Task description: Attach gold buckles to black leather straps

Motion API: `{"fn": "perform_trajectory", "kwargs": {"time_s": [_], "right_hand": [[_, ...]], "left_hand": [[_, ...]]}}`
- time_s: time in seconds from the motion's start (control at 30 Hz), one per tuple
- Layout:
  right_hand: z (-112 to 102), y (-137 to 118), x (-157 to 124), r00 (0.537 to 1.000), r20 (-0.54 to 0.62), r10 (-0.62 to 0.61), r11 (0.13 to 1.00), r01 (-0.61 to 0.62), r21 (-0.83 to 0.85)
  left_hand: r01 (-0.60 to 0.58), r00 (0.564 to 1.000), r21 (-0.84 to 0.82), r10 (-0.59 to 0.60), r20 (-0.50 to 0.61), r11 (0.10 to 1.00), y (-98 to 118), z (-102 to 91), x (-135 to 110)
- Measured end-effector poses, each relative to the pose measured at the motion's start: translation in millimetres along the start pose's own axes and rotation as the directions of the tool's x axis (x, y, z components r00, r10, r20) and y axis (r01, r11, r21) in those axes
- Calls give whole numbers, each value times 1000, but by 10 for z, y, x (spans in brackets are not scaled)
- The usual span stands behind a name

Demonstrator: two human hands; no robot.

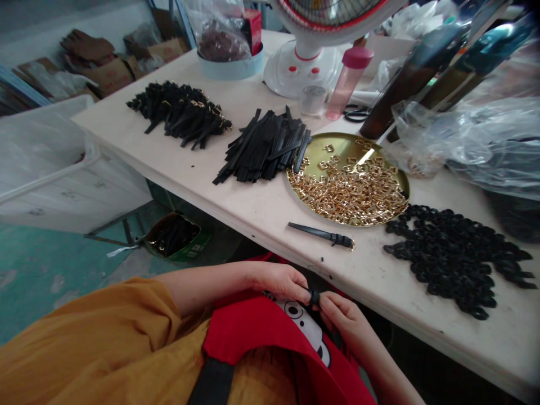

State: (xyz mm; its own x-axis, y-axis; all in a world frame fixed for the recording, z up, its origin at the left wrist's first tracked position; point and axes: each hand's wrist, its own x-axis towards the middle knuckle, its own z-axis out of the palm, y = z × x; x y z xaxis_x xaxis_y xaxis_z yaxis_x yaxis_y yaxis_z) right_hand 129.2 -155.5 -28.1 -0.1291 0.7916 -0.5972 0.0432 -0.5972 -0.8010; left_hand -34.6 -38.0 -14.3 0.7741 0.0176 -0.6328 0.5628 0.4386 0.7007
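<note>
My left hand (pixel 287 282) and my right hand (pixel 341 313) meet over my lap, just off the table's front edge. Both are closed on a small black strap (pixel 313 296), pinched between thumbs and fingers; most of it is hidden. On the table in front of them lies one black strap with a gold buckle (pixel 323 234) at its right end. Beyond it is a round gold tray (pixel 310 209) heaped with small gold buckles (pixel 358 191). Loose flat black straps (pixel 265 146) form a pile left of the tray. Small black loops (pixel 455 253) are heaped to the right.
Buckled black straps (pixel 179 112) are piled at the table's far left. Behind stand a white fan (pixel 295 70), a pink-capped bottle (pixel 348 84), scissors (pixel 356 113) and plastic bags (pixel 485 135). A white bin (pixel 63 185) and an open box (pixel 177 236) are at left below the tabletop.
</note>
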Motion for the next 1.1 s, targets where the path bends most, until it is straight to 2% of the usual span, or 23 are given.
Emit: {"fn": "perform_trajectory", "kwargs": {"time_s": [0.13,0.2,0.27,0.33,0.47,0.53,0.6,0.67,0.73,0.8,0.93,1.0,1.1], "right_hand": [[23,67,3,995,16,101,985,-103,138],[15,71,-2,993,42,106,980,-112,167],[-6,60,-13,993,65,101,980,-111,164],[-31,42,-30,991,79,111,981,-122,152],[-43,17,-53,989,76,123,970,-136,201],[-23,17,-47,991,58,123,967,-133,218],[6,28,-28,994,4,111,978,-110,176],[30,47,-2,995,-65,70,994,-64,91],[41,74,19,994,-94,48,998,-44,45],[38,109,24,993,-69,92,994,-87,67],[16,151,-5,984,6,176,979,-176,107],[4,133,-31,988,33,149,986,-151,73],[-18,72,-72,996,76,36,999,-32,-43]], "left_hand": [[-17,991,360,62,-114,933,28,11,-6],[22,994,347,15,-104,937,21,18,-2],[54,997,220,-39,-70,974,-3,27,6],[56,997,122,-49,-59,991,-29,34,12],[45,998,94,-41,-41,995,-28,44,0],[36,999,148,-31,-38,988,4,53,-14],[10,997,329,15,-74,944,46,68,-26],[-19,989,558,96,-109,829,85,87,-32],[-26,983,683,142,-114,730,108,101,-30],[-30,987,691,128,-92,723,109,103,-22],[-33,996,635,78,-43,772,71,81,-10],[-15,997,623,62,-54,782,60,73,-19],[10,994,643,61,-88,766,77,86,-45]]}}
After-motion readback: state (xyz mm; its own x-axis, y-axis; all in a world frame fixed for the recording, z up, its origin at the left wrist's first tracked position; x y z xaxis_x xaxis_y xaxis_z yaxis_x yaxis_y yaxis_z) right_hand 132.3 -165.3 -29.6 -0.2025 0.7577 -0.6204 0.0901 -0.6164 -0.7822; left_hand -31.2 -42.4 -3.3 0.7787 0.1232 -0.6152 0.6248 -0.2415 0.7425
